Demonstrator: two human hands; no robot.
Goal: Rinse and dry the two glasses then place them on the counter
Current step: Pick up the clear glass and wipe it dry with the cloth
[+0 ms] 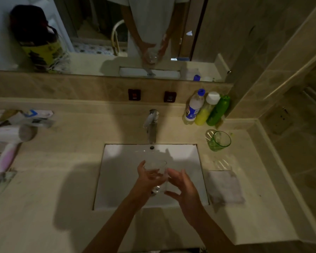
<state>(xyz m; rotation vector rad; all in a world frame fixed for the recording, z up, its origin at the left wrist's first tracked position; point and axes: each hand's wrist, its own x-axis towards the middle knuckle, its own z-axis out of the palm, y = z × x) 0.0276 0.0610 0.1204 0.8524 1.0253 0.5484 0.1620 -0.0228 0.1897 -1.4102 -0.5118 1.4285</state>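
- Over the white rectangular sink point(117, 179), the left hand point(146, 181) grips a clear glass tumbler point(157, 177), its fingers point(141, 166) curled round the smooth wall, mouth tilted away toward the tap.
- Just beside the tumbler, the right hand point(182, 190) is spread, fingers loose and thumb out; whether they touch the glass cannot be told.
- A chrome tap point(151, 125) with a rounded lever stands behind the basin, its spout reaching over the rim.
- The table point(44, 198) is pale beige stone with a faint marbled grain and a raised lip along the wall.
- Right of the sink lies a square, soft-looking greyish cloth point(224, 187), flat on the stone.
- Beyond the cloth, a second clear item shows faintly; it is too blurred to name.
- Farther back stands a green transparent cup point(220, 141), near a pale ribbed dish.
- In the back right corner stand three plastic bottles, touching: a clear one with a blue cap point(194, 105), a yellow one with a white cap point(207, 108), and a green one point(218, 111).
- On the left of the table lies a white and pink hair dryer point(9, 141), with blurred packets behind it.
- A mirror point(98, 33) above reflects both hands and the tumbler.
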